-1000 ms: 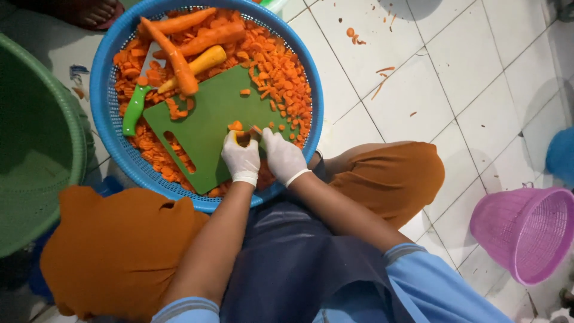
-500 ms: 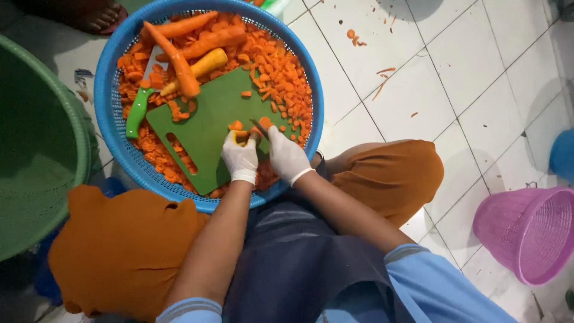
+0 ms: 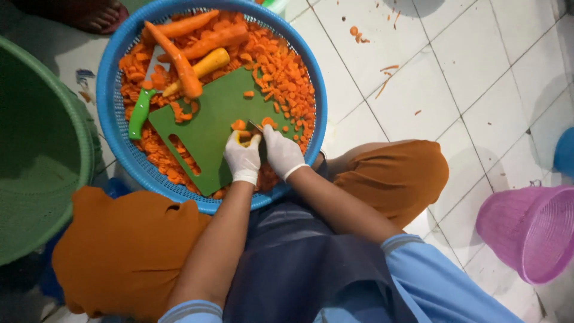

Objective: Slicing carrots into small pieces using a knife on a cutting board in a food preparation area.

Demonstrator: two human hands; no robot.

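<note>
Both my hands wear white gloves and meet over a green cutting board (image 3: pixel 203 128) lying in a blue basket (image 3: pixel 315 113). My left hand (image 3: pixel 242 158) pinches a short carrot stub (image 3: pixel 242 138) on the board. A small knife (image 3: pixel 256 127) is gripped in my right hand (image 3: pixel 283 154), its blade against the stub. Sliced carrot pieces (image 3: pixel 284 84) lie heaped around the board. Whole peeled carrots (image 3: pixel 179 60) rest at the basket's far side.
A green-handled peeler (image 3: pixel 139 112) lies in the basket at the board's left. A large green tub (image 3: pixel 36 143) stands at left, a pink basket (image 3: pixel 532 230) at lower right. Carrot scraps (image 3: pixel 385 69) dot the white tiled floor. Someone's foot (image 3: pixel 98 15) shows at the top.
My hands stay at the board's near edge, working the same carrot stub; the view has shifted only slightly.
</note>
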